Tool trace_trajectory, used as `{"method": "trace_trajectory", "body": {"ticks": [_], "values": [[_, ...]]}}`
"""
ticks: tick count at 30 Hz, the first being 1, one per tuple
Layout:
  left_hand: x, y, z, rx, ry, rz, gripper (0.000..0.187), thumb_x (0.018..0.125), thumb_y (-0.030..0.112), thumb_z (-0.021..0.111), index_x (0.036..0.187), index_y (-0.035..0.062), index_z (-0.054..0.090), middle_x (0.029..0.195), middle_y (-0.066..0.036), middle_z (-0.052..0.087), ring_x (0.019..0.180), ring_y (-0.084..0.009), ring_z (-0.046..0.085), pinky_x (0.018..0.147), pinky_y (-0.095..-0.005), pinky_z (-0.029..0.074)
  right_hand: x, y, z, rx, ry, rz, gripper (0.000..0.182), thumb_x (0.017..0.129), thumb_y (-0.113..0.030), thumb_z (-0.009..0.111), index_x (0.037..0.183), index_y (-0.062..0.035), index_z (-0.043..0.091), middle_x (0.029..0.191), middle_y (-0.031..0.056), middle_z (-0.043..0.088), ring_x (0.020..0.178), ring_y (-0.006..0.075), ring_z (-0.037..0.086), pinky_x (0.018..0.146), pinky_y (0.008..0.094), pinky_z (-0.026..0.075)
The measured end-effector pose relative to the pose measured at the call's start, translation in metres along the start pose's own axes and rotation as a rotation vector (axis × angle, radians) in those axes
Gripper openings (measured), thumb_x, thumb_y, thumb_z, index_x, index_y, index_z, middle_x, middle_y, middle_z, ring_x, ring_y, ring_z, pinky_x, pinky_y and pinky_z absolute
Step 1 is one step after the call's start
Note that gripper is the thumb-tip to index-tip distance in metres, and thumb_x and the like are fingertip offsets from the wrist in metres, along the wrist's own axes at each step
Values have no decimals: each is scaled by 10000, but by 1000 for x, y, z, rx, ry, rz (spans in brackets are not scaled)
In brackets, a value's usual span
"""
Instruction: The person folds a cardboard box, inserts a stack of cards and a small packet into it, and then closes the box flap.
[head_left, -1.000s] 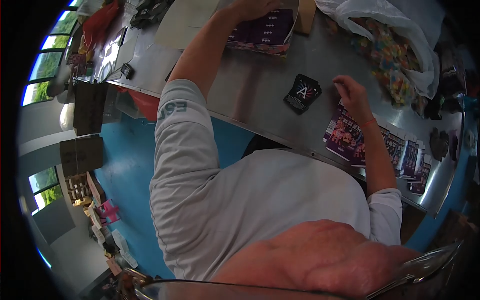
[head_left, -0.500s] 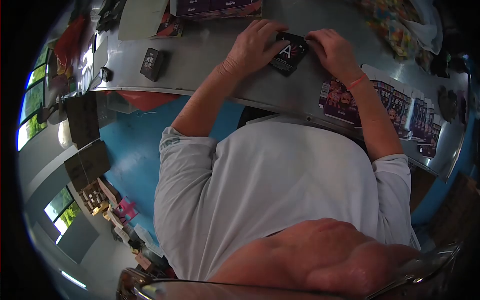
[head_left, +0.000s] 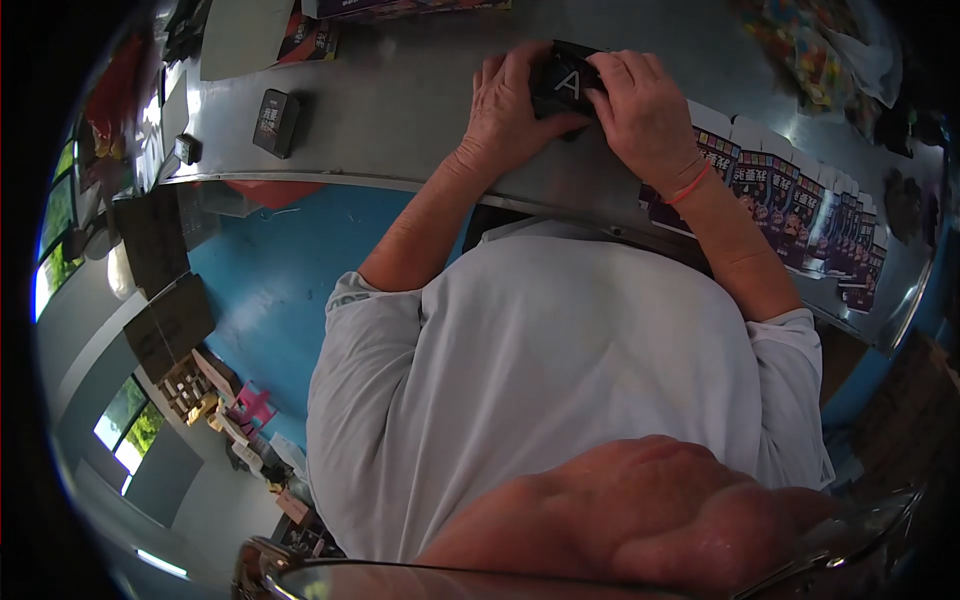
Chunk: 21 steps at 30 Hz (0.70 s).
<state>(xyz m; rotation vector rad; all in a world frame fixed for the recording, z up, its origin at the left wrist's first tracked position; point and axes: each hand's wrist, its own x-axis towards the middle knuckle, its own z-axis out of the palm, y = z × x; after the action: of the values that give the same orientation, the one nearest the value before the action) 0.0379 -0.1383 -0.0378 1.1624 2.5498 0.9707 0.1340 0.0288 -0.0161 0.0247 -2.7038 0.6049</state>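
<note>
Between my hands, above the metal table (head_left: 390, 110), is a black card pack (head_left: 567, 82) with a large white "A" on its face. My left hand (head_left: 508, 112) grips its left side and lower edge, thumb stretched underneath. My right hand (head_left: 640, 105) closes on its right side with bent fingers. The fingers hide parts of the pack's edges. Left of my hands, a small black box (head_left: 274, 123) with white lettering lies on the table.
A fanned row of purple printed cartons (head_left: 770, 195) lies on the right, partly under my right forearm. Bags of colourful items (head_left: 810, 60) sit at the far right. A printed box (head_left: 410, 8) and pale sheet (head_left: 245, 38) are at the back. The table's front edge (head_left: 330, 180) runs before me.
Both hands have closed further around the card pack, my right hand moving left over it. The pack has shifted slightly up and now appears more tilted. The view has shifted slightly.
</note>
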Motion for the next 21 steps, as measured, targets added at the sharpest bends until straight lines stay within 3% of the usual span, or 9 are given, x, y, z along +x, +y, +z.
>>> {"method": "trace_trajectory", "body": {"ticks": [3, 6, 12, 18, 21], "values": [[-3, 2, 4, -47, 32, -14, 881, 604, 293, 869, 1340, 123, 417, 1225, -111, 545, 1154, -338, 469, 1034, -449, 343, -7, -3, -2, -13, 32, -43, 383, 800, -76, 682, 1156, -46, 544, 1061, 116, 570, 933, 306, 560, 826, 381, 480], [-4, 2, 4, -10, 63, 36, 847, 639, 279, 857, 1338, 116, 408, 1212, -119, 538, 1143, -337, 478, 1024, -452, 353, -10, -2, 1, -62, 130, -158, 306, 828, -135, 662, 1108, -77, 553, 1016, 58, 554, 876, 230, 548, 737, 347, 465], [-4, -6, 8, -36, 67, 61, 805, 589, 244, 872, 1259, 118, 443, 1222, -116, 505, 1151, -341, 475, 1024, -451, 337, -16, -10, -1, -13, 132, -194, 304, 835, -130, 658, 1116, -83, 553, 1056, 62, 556, 915, 237, 549, 761, 355, 461], [-4, -7, 9, -23, 97, 143, 789, 597, 264, 882, 1224, 98, 433, 1219, -130, 500, 1139, -336, 490, 999, -453, 354, -12, 3, -4, 131, 137, -11, 431, 782, -195, 733, 1157, -62, 568, 1093, 77, 571, 948, 262, 545, 800, 372, 474], [-4, -9, 10, -51, 111, 172, 793, 580, 271, 885, 1212, 99, 439, 1236, -120, 499, 1155, -328, 484, 998, -467, 334, -9, 12, 1, 34, 75, 13, 447, 754, -233, 759, 1131, -53, 600, 1108, 64, 577, 963, 265, 544, 808, 370, 478]]}}
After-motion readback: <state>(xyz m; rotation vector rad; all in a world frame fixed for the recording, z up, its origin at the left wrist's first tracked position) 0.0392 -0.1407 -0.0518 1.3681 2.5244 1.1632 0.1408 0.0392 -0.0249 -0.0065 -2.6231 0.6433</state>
